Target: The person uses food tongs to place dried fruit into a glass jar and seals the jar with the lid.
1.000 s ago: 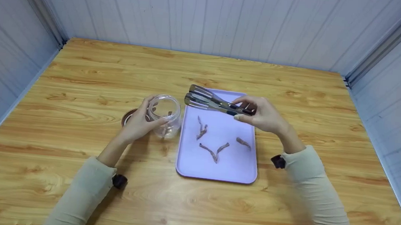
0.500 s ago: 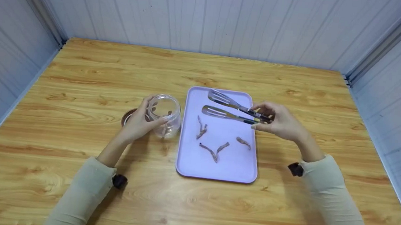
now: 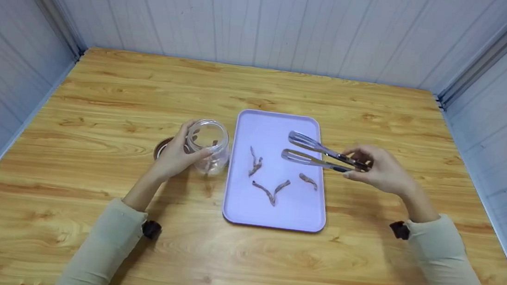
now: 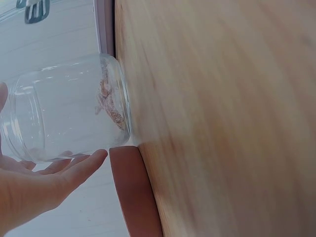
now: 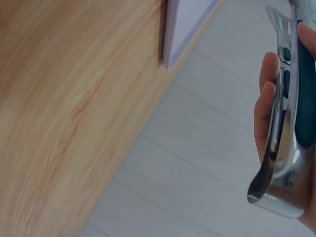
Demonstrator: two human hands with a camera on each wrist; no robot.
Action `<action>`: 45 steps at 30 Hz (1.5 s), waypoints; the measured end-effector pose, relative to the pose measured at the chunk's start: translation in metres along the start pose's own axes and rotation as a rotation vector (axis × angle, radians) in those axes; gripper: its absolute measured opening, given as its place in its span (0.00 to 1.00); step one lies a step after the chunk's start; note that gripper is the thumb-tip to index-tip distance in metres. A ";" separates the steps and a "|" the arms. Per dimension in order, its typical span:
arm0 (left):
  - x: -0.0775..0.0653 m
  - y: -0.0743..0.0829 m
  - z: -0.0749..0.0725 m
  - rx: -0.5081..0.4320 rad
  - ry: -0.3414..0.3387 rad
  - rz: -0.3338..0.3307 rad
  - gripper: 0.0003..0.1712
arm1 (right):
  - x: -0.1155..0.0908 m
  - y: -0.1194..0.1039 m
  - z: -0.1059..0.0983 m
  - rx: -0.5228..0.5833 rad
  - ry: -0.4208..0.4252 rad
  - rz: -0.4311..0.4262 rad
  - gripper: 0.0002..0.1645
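My left hand (image 3: 176,157) grips a clear jar (image 4: 74,111) round its side, near the rim. The jar stands upright without a lid, and a brown, wrinkled root-like piece (image 4: 112,106) lies at its bottom. In my right hand (image 3: 383,171) are metal tongs (image 3: 311,142) with slotted ends and dark grips. Their two arms are spread, nothing is between them, and they hang over the right part of a lilac tray (image 3: 274,216). Several brown, dried root-like pieces (image 3: 271,194) lie scattered on the tray, one (image 3: 308,181) just below the tong ends.
A round brown lid (image 4: 136,190) lies on the wooden table (image 3: 232,261) to the left of the jar, partly behind my left hand. The tray sits directly right of the jar. Pale panel walls (image 3: 265,22) enclose the table at the back and sides.
My right hand has moved right and towards me with the tongs, from near the jar to the tray's right side. The tong arms have spread apart. My left hand and the jar stay put.
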State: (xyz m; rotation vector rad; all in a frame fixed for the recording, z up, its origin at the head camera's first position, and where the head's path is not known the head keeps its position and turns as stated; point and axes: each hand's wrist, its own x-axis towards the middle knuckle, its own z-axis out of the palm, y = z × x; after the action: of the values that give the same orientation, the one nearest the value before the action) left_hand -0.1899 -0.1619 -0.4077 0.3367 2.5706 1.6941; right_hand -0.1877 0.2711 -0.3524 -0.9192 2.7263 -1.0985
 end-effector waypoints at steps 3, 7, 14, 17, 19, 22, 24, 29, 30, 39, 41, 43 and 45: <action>0.000 -0.001 0.000 0.014 -0.001 -0.009 0.46 | -0.008 0.014 -0.001 -0.008 -0.019 0.005 0.22; 0.001 -0.003 0.000 0.024 0.005 -0.003 0.47 | -0.017 0.024 -0.002 -0.007 -0.045 0.000 0.22; 0.001 -0.004 0.000 0.018 0.014 0.006 0.46 | -0.026 0.025 0.004 -0.006 -0.100 -0.035 0.23; 0.001 -0.003 0.000 0.017 0.014 -0.004 0.46 | -0.028 0.017 0.007 -0.010 -0.125 -0.030 0.22; 0.001 -0.003 0.000 0.016 0.015 -0.009 0.46 | -0.028 0.021 0.010 -0.013 -0.140 -0.020 0.22; 0.000 -0.002 0.000 0.023 0.013 -0.017 0.47 | -0.029 0.036 0.016 -0.019 -0.157 -0.017 0.22; 0.000 -0.001 0.000 0.022 0.010 -0.021 0.48 | -0.030 0.043 0.020 -0.019 -0.159 -0.017 0.22; 0.000 0.000 0.000 0.022 0.001 -0.029 0.49 | -0.029 0.048 0.025 0.000 -0.163 -0.018 0.20; 0.000 0.000 0.000 0.021 0.000 -0.030 0.49 | -0.029 0.049 0.026 0.002 -0.163 -0.019 0.20; 0.000 -0.001 0.000 0.011 0.007 -0.026 0.49 | -0.028 0.050 0.031 -0.002 -0.159 -0.009 0.19; 0.000 -0.001 0.000 0.011 0.012 -0.018 0.48 | -0.028 0.051 0.032 0.003 -0.160 -0.007 0.19; 0.000 -0.002 0.001 0.009 0.016 -0.011 0.48 | -0.029 0.052 0.032 0.006 -0.158 -0.005 0.19; 0.000 -0.002 0.001 0.009 0.019 -0.012 0.48 | -0.029 0.053 0.032 0.003 -0.156 -0.001 0.19</action>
State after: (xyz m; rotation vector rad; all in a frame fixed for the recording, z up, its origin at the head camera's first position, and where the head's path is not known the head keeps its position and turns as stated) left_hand -0.1904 -0.1620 -0.4099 0.3064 2.5889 1.6910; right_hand -0.1820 0.2970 -0.4153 -0.9627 2.5983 -0.9862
